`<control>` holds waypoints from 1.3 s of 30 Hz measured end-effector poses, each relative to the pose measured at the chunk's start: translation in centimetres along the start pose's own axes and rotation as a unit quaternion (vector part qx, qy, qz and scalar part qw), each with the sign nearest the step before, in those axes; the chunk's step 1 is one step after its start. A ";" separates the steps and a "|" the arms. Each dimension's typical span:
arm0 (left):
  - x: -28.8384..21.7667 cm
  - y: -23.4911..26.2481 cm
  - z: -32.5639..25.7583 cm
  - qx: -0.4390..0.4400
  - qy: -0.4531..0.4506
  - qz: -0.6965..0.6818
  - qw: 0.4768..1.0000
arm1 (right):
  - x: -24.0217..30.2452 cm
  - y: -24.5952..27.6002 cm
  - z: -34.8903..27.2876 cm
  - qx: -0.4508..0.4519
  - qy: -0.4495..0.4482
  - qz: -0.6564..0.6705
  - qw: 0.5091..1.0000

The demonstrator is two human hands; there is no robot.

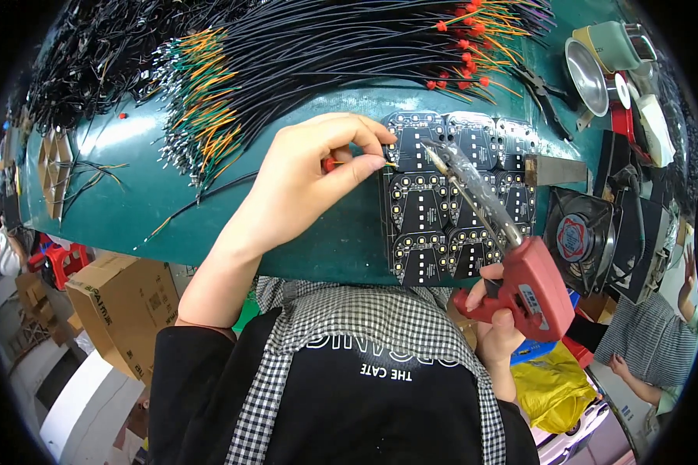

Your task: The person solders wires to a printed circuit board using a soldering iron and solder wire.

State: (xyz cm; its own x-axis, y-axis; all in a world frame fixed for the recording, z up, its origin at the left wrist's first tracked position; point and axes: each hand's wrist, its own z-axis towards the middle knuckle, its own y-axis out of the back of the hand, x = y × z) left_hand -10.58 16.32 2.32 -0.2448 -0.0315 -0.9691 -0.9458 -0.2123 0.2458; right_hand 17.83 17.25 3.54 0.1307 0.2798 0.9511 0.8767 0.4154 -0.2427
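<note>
A panel of black circuit boards [419,203] with rows of small pale components lies on the green table. At its upper left corner, my left hand [327,155] pinches the thin end of a wire [390,163] between thumb and forefinger. Something red shows inside the curl of the fingers, and a black cable [180,211] trails out on the far side of the wrist. My right hand [495,316] grips a red soldering gun [531,291]. Its long tip slants up and left over the upper boards, apart from the pinched wire; whether it touches a board I cannot tell.
Long black cables [326,46] with coloured ends and red caps cover the back. On the right are pliers [549,97], a metal block [557,170], a fan [585,232] and a metal bowl [586,76]. A cardboard box [124,310] stands below left; another person [651,341] is at far right.
</note>
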 end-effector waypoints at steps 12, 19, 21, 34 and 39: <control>0.4 -1.4 0.2 -0.070 -0.102 0.126 0.984 | 0.2 -0.5 0.2 0.026 -0.040 -0.065 0.997; 0.7 -1.5 0.3 -0.073 -0.100 0.115 0.986 | 0.1 -1.3 0.7 0.003 -0.035 -0.143 0.989; 0.7 -1.5 0.3 -0.076 -0.097 0.113 0.986 | 0.0 -1.1 0.6 0.008 -0.042 -0.142 0.989; 0.5 -1.6 0.0 -0.070 -0.088 0.130 0.985 | -3.1 4.3 -1.6 0.081 0.105 -0.433 0.892; 0.7 -1.7 0.1 -0.071 -0.100 0.132 0.984 | -2.7 2.3 -0.9 0.049 0.074 -0.294 0.952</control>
State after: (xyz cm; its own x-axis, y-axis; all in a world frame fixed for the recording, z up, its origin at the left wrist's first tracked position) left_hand -9.19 16.73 1.28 -0.5283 0.0864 -0.8447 -0.8077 -0.3579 0.4686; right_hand 19.92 16.68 0.63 -0.2995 -0.1490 0.9424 0.7722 0.5423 0.3311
